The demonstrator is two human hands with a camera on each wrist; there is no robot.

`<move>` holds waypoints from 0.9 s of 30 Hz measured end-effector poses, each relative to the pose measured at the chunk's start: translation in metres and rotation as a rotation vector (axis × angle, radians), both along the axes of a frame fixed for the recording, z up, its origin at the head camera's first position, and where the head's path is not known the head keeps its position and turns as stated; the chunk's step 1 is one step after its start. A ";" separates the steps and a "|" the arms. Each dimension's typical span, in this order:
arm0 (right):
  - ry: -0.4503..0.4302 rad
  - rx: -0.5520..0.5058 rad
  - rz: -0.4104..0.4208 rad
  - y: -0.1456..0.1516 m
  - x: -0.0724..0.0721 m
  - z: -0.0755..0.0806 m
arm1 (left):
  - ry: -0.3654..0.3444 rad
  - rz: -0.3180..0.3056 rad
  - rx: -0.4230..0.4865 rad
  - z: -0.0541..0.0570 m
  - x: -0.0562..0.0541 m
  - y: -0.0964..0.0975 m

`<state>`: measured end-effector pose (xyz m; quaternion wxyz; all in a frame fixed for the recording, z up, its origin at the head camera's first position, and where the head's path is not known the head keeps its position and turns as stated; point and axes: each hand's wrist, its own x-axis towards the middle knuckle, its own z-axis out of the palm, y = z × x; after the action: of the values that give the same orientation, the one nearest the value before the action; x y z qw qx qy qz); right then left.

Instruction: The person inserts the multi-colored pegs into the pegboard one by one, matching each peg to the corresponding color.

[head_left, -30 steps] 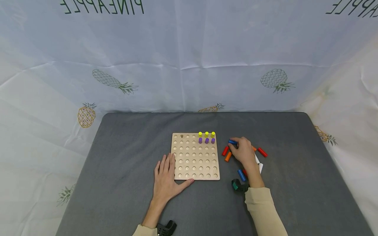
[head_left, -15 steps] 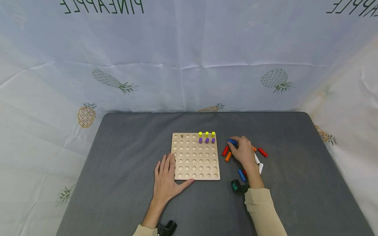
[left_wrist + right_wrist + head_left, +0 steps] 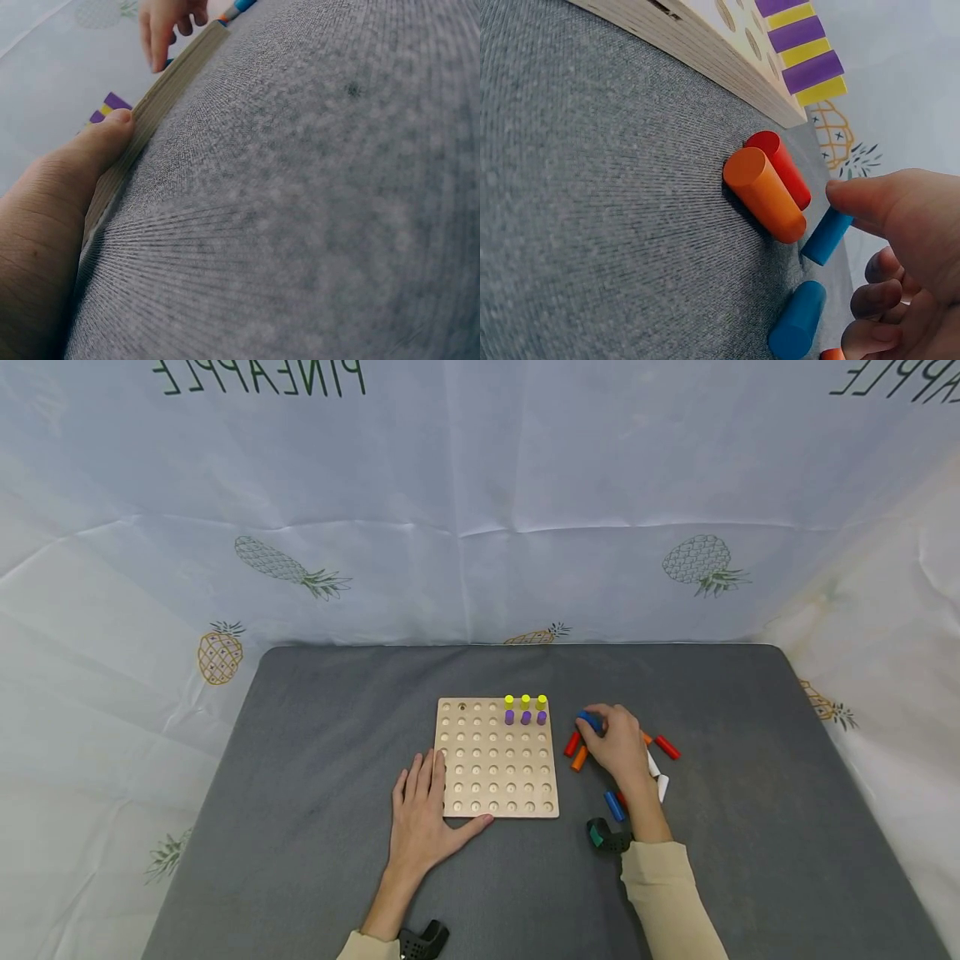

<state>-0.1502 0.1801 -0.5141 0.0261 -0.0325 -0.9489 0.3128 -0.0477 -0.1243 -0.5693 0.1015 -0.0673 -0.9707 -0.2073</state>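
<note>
Right of centre, the right hand (image 3: 619, 748) pinches a blue peg (image 3: 588, 720), tilted more than before, so probably lifted; the left hand (image 3: 422, 828), fingers extended, touches the board (image 3: 502, 761).

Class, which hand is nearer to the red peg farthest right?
Right. The right hand, pinching a blue peg, is just left of that red peg; the left hand is farther off, at the left edge of the board.
</note>
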 end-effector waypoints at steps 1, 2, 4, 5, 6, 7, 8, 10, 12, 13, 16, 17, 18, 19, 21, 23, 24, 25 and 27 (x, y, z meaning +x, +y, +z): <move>0.004 -0.002 0.000 0.000 0.000 0.000 | 0.000 0.000 -0.001 0.000 0.000 0.000; 0.009 -0.004 0.002 0.000 0.001 0.001 | 0.000 0.000 -0.001 0.000 0.000 0.000; 0.019 -0.013 0.006 -0.001 0.001 0.001 | -0.001 0.001 -0.003 0.000 0.000 0.000; 0.025 -0.017 0.008 -0.001 0.001 0.001 | -0.001 0.001 -0.005 0.000 0.000 0.000; 0.030 -0.020 0.010 -0.001 0.001 0.001 | -0.003 0.001 -0.008 0.000 0.000 0.000; 0.033 -0.023 0.011 -0.001 0.001 0.001 | -0.003 0.001 -0.011 0.000 0.000 0.000; 0.037 -0.024 0.012 -0.001 0.002 0.001 | -0.004 0.001 -0.014 0.000 0.000 0.000; 0.043 -0.025 0.011 -0.001 0.002 0.001 | -0.003 0.002 -0.018 0.000 0.000 0.000; 0.047 -0.025 0.008 -0.002 0.002 0.001 | 0.000 0.001 -0.021 -0.001 0.000 0.000; 0.049 -0.026 0.007 -0.002 0.002 0.001 | 0.003 0.000 -0.018 -0.001 0.000 0.000; 0.052 -0.033 0.005 -0.003 0.003 0.002 | 0.012 0.000 -0.013 0.000 0.000 0.000; 0.053 -0.036 0.004 -0.003 0.003 0.002 | 0.013 0.000 -0.012 0.000 0.000 0.000; 0.052 -0.040 0.003 -0.003 0.004 0.003 | 0.013 0.000 -0.012 0.000 0.000 0.000; 0.051 -0.043 0.002 -0.003 0.004 0.003 | 0.011 0.000 -0.012 0.000 0.000 0.000; 0.048 -0.046 -0.001 -0.003 0.004 0.003 | 0.007 0.001 -0.015 0.000 0.000 0.000; 0.047 -0.045 -0.007 -0.004 0.004 0.004 | 0.000 0.002 -0.019 -0.001 0.000 0.000; 0.047 -0.044 -0.009 -0.004 0.005 0.004 | -0.003 0.002 -0.020 -0.001 0.001 0.000; 0.049 -0.042 -0.011 -0.004 0.005 0.004 | -0.005 0.003 -0.021 -0.001 0.001 0.000; 0.053 -0.043 -0.013 -0.004 0.006 0.004 | -0.006 0.004 -0.023 -0.001 0.001 0.000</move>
<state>-0.1446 0.1760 -0.5098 0.0523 -0.0309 -0.9407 0.3336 -0.0469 -0.1241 -0.5698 0.0980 -0.0661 -0.9734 -0.1962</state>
